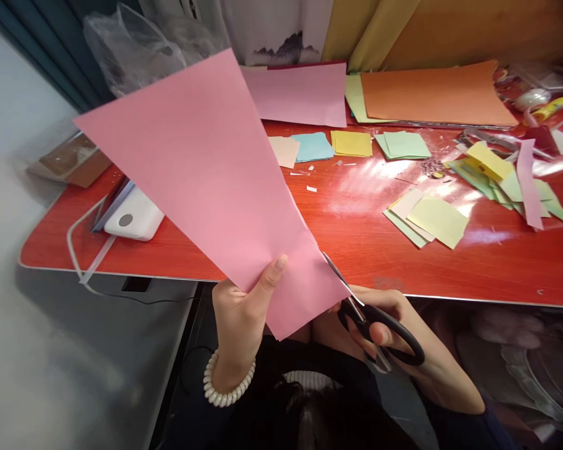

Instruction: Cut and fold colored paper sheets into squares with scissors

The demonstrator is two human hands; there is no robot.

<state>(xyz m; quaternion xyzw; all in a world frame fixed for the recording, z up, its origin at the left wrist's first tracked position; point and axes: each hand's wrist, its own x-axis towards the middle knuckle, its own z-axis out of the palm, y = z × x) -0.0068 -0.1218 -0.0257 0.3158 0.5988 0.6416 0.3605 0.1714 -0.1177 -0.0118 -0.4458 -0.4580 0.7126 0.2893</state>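
A large sheet of pink paper [201, 162] is held up at a slant over the table's front edge. My left hand [248, 306] grips its lower part, thumb on top and the other fingers hidden underneath; a white coiled band circles the wrist. In my right hand [380, 325] is a pair of scissors [394, 331] with black handles. Their blades are apart at the sheet's lower right edge, one blade showing above the paper. A narrow strip along that right edge looks partly cut or folded.
On the red table [338, 250] lie small stacks of coloured paper, including yellow squares [351, 143] and green squares [403, 144]. Paper scraps [511, 181] are heaped at the right. Orange sheets [436, 94] stand at the back; a white device [135, 214] rests at the left.
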